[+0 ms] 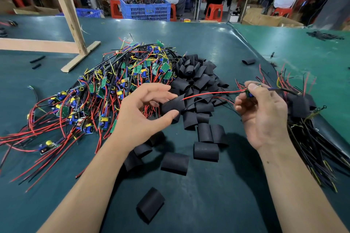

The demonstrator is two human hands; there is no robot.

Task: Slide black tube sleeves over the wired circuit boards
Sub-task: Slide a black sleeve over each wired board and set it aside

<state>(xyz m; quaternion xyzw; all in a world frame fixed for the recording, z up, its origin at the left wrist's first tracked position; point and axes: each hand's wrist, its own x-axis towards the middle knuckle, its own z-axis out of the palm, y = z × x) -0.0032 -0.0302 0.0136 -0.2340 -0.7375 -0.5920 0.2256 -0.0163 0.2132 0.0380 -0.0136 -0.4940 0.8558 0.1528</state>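
Note:
My left hand pinches a black tube sleeve between thumb and fingers, just above the sleeve pile. My right hand pinches a small wired circuit board at its fingertips. The board's red and black wires stretch left, their ends at the mouth of the held sleeve. A big heap of bare wired boards lies to the left. Sleeved boards lie bundled at the right, past my right hand.
Loose sleeves lie scattered on the green table mat near me. A wooden frame stands at the back left. A blue crate and seated people at benches fill the background.

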